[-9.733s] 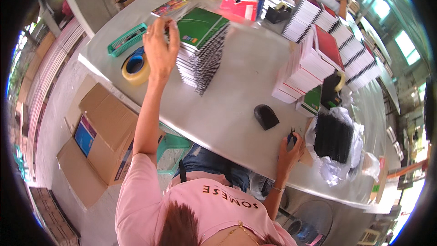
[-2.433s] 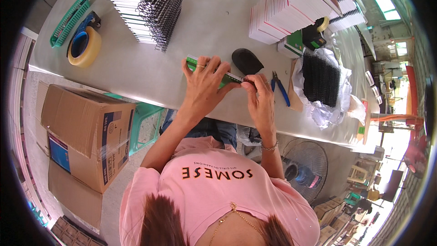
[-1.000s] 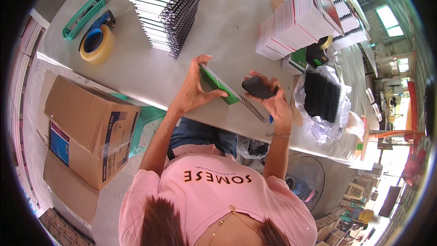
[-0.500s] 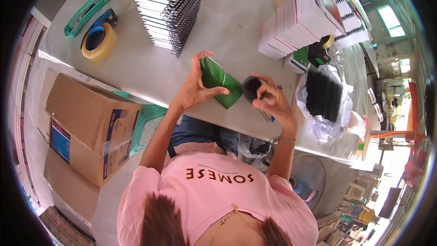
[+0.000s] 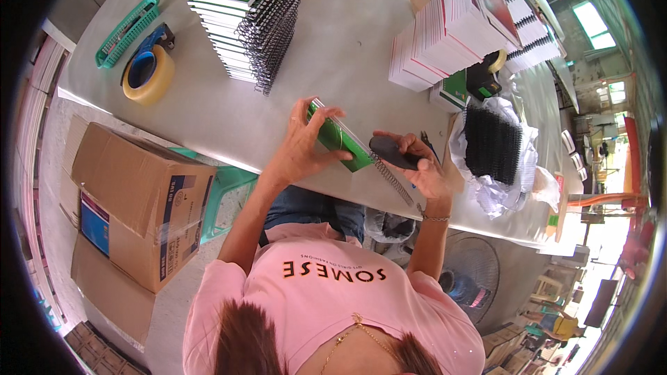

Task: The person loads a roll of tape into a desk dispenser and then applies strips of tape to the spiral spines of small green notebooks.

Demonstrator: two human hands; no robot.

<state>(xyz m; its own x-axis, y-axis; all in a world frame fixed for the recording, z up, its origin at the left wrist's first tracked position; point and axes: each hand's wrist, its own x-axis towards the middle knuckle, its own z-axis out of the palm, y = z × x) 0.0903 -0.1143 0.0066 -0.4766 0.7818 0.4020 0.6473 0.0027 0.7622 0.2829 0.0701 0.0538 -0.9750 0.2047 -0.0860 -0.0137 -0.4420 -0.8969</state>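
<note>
My left hand point(image 5: 299, 146) grips a green-covered book point(image 5: 354, 151) by its edges and holds it tilted above the near part of the table. Out of the book's lower right end sticks a dark spiral binding coil point(image 5: 394, 184). My right hand point(image 5: 429, 175) is closed around a flat, dark, rounded piece point(image 5: 390, 151), held beside the end of the book near the coil. I cannot make out what kind of piece it is. A stack of green spiral notebooks point(image 5: 233, 35) stands beyond my left hand.
Left on the table point(image 5: 333, 42) are a tape dispenser point(image 5: 149, 73) and a green basket point(image 5: 127, 31). At right stand unbound book stacks point(image 5: 445, 31) and black coils point(image 5: 492, 144) in white wrapping. A cardboard box point(image 5: 139, 194) stands at lower left, a fan point(image 5: 469, 274) below the table.
The book has turned so its edge shows more, and my left fingers have shifted over it. My right hand's dark piece has tipped flatter; more of the coil now shows beyond the book.
</note>
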